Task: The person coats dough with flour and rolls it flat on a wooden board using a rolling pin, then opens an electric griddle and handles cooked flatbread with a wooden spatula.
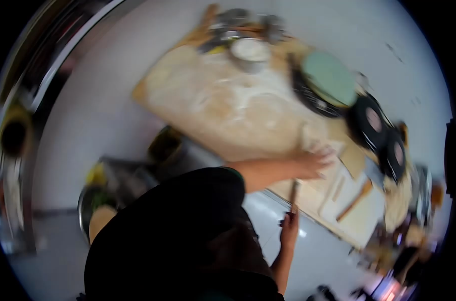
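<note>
Dark clothing (162, 241) is seen nearest; bench (187, 108) is floured, tiled flr (318, 261) below. L hand (315, 161): fingers spread, hold unclear; rod (294, 195) gripped by R hand's (289, 223) closed fingers.

Bowl (250, 54) on board (187, 110), spoon (355, 200) right

Light cool, fairly bright, spread evenly over the board (187, 108); shadows soft, source out of view. White glare on the floor (260, 200) and small glints on the black pans (371, 123). Pink-violet glow at lower right, washed out. Shirt (162, 241) sunk to near black, folds mostly lost. Motion blur throughout: left hand (315, 160) smeared, right hand (289, 220) and stick (294, 195) soft, bowl (250, 51) streaked. Fisheye bends the outer edges; corners black, fine detail gone
</note>
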{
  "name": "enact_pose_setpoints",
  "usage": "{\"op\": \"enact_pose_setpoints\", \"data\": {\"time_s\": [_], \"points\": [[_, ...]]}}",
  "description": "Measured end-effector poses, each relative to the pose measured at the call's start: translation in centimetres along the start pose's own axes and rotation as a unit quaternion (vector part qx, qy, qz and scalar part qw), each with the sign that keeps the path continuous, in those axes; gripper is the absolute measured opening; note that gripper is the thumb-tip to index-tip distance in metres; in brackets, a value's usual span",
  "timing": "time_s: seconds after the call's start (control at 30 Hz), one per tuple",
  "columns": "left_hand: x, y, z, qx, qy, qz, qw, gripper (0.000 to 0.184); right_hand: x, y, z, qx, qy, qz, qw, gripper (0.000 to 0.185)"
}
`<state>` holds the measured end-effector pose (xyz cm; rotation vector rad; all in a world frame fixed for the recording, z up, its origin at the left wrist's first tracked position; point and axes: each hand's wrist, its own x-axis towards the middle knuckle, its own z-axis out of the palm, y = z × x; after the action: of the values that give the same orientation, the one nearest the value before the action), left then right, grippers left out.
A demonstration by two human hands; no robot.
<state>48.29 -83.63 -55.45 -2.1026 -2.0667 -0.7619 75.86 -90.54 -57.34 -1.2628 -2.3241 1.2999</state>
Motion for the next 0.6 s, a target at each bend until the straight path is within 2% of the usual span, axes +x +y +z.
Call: {"op": "enact_pose_setpoints", "data": {"time_s": [0.03, 0.07, 0.1, 0.17, 0.2, 0.23, 0.3, 0.37, 0.4, 0.43, 0.5, 0.57, 0.6], "points": [[-3.5, 1.5, -2.1, -0.022, 0.027, -0.131, 0.991, 0.072, 0.9, 3.4, -0.1, -0.079, -0.013, -0.138, 0.987, 0.053], [-2.6, 5.2, -2.9, -0.074, 0.107, -0.161, 0.978, 0.063, 0.8, 2.7, -3.8, -0.167, 0.029, -0.184, 0.968, 0.051], [-4.6, 5.4, -3.9, -0.119, 0.190, -0.181, 0.958, 0.054, 1.0, 0.0, -4.7, -0.246, 0.079, -0.234, 0.937, 0.049], [-6.7, 6.8, -5.8, -0.238, 0.191, -0.339, 0.890, 0.039, 1.6, -2.3, -7.7, -0.210, 0.066, -0.279, 0.935, 0.042], [-7.4, 6.8, -6.7, -0.300, 0.195, -0.409, 0.839, 0.031, 2.3, -3.4, -8.7, -0.218, 0.045, -0.316, 0.922, 0.029], [-8.5, 7.2, -5.3, -0.302, 0.346, -0.450, 0.766, 0.021, 2.8, -3.9, -9.6, -0.203, 0.009, -0.318, 0.926, 0.026], [-13.5, 7.5, -6.8, -0.377, 0.367, -0.553, 0.645, 0.020, 3.1, -5.1, -9.2, -0.175, -0.065, -0.315, 0.931, 0.021], [-18.3, 7.1, -6.6, -0.403, 0.406, -0.587, 0.573, 0.018, 2.1, -8.1, -7.2, -0.160, -0.102, -0.346, 0.919, 0.019], [-20.0, 6.1, -6.0, -0.445, 0.443, -0.589, 0.509, 0.019, 2.4, -9.7, -6.3, -0.148, -0.122, -0.367, 0.910, 0.020], [-21.7, 5.9, -6.5, -0.423, 0.481, -0.578, 0.505, 0.018, 2.0, -10.7, -5.4, -0.133, -0.136, -0.382, 0.904, 0.020], [-24.5, 7.4, -12.7, -0.406, 0.477, -0.582, 0.518, 0.017, 2.3, -11.5, -3.1, -0.110, -0.164, -0.439, 0.877, 0.022], [-26.8, 5.3, -12.9, -0.387, 0.488, -0.571, 0.535, 0.020, 1.9, -12.4, -1.9, -0.127, -0.152, -0.474, 0.858, 0.025], [-28.3, 2.0, -9.6, -0.213, 0.429, -0.501, 0.720, 0.017, 1.2, -13.0, -1.5, -0.136, -0.145, -0.472, 0.859, 0.028]]}}
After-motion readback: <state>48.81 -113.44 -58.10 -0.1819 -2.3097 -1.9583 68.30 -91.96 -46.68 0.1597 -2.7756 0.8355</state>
